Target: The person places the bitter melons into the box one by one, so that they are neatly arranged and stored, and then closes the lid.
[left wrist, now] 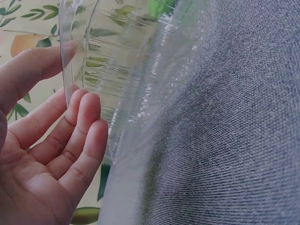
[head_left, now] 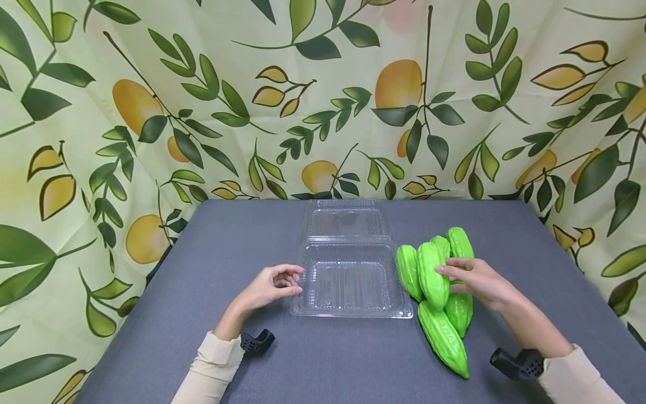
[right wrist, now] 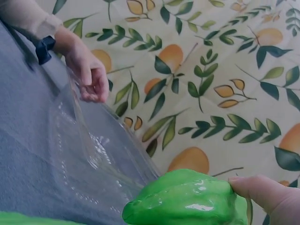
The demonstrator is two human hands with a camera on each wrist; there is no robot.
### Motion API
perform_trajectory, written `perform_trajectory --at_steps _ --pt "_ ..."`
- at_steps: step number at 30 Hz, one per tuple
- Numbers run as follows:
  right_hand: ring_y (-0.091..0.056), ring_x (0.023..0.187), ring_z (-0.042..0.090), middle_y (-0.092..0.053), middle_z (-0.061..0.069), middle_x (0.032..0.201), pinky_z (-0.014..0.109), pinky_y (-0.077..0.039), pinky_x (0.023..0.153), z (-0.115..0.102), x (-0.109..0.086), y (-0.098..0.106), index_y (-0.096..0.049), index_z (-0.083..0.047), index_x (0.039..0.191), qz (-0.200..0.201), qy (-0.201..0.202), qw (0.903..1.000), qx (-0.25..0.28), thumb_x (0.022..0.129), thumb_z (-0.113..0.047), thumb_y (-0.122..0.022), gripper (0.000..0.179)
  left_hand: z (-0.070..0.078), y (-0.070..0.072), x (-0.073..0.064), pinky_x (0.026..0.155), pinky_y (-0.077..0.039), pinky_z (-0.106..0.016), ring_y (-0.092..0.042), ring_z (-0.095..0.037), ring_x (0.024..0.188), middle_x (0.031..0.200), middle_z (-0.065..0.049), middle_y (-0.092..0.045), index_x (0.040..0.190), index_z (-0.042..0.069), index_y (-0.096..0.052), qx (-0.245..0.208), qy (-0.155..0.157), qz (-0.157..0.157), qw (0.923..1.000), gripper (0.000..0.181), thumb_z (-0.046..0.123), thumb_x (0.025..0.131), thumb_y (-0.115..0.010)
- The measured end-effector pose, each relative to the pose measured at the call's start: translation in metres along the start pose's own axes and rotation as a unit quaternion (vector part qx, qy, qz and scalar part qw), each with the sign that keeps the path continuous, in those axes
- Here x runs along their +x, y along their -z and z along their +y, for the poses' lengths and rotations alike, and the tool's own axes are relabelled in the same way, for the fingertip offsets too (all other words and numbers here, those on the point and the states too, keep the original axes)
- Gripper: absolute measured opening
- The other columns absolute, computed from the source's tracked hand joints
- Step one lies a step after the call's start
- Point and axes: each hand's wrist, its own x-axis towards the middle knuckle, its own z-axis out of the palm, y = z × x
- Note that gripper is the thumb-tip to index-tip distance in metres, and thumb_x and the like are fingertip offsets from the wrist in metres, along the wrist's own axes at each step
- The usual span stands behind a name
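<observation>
Head view, as I watch from a distance: my right hand point(head_left: 476, 280) pinches the uppermost ridged green vegetable point(head_left: 432, 283), thumb against its skin, fingers beside it; whether it is lifted clear of the pile, I cannot tell. Further green vegetables point(head_left: 444, 339) lie around and beneath it on the grey tabletop point(head_left: 348, 359), just right of a clear plastic container point(head_left: 353, 312). The container stands open, its hinged lid point(head_left: 347, 224) laid back towards the patterned cloth point(head_left: 348, 129). My left hand point(head_left: 270, 286) is at the container's left rim, thumb and loosely bent fingers standing apart in a moderately wide gap; the left wrist view shows them at the edge, though I cannot tell how firmly they press
</observation>
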Motion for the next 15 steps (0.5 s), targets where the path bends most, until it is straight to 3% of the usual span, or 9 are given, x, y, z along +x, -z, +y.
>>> perform_trajectory --at_steps 7,15 --pt "-0.035 0.136 0.048 -0.013 0.038 0.153 0.043 -0.048 0.105 -0.008 0.002 -0.011 -0.01 0.02 0.145 -0.014 0.005 0.9997 0.019 0.099 -0.034 -0.05 0.081 0.001 0.0 0.0 0.079 -0.051 -0.014 -0.057 -0.001 0.084 0.101 -0.029 -0.06 0.122 -0.014 -0.056 -0.004 0.003 0.001 1.0 0.045 0.005 0.084 -0.071" --pt "-0.03 0.138 0.048 -0.014 0.037 0.154 0.044 -0.047 0.107 -0.016 0.005 -0.021 -0.011 0.018 0.146 -0.011 0.007 0.9995 0.027 0.099 -0.034 -0.052 0.081 0.001 0.0 0.0 0.078 -0.051 -0.014 -0.057 0.0 0.083 0.099 -0.024 -0.061 0.122 -0.013 -0.056 0.0 0.003 0.002 1.0 0.044 0.005 0.084 -0.072"
